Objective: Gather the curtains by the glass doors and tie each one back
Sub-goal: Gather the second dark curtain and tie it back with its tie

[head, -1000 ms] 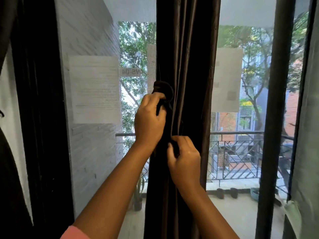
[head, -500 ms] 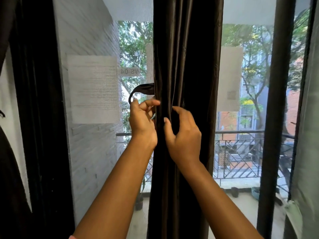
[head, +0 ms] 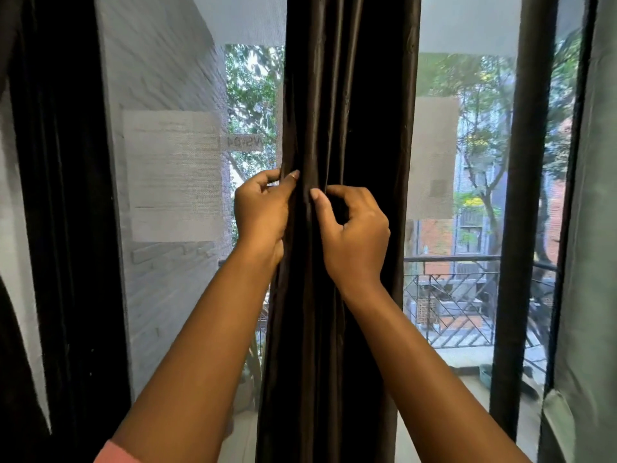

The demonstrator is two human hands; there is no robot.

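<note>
1. Far left, a dark door frame point(head: 66, 195) runs floor to ceiling, with a strip of pale fabric hanging in front of it at the edge of view.
2. Next comes the glass door point(head: 187, 295), and through it a white-painted brick wall. A sheet of printed paper point(head: 173, 175) is stuck flat on the glass, its text too faint to read.
3. The person's left hand point(head: 262, 208) is up at the left edge of the curtain, fingers curled round that edge and the thumb tip pressed on the front of the folds, so it grips the cloth. A bit of pink sleeve point(head: 117, 454) shows at the bottom of that arm.
4. The dark brown curtain point(head: 347, 95) hangs dead centre between the two panes, already bunched into a narrow column of vertical pleats running from top to bottom of view. I cannot see any tie-back band around it.
5. The right hand point(head: 354, 228) sits just beside the left, at nearly the same height, a touch lower. Its forefinger and thumb are bent in toward a pleat; it appears to pinch the fabric, the other fingers curled behind.
6. Right of the curtain, a second paper sheet point(head: 434, 158) is on the glass, and beyond it a balcony railing point(head: 460, 295), trees and brick buildings.
7. Then a dark vertical post point(head: 521, 195), and at the far right a pale grey-green curtain point(head: 594, 262) hanging loose.
</note>
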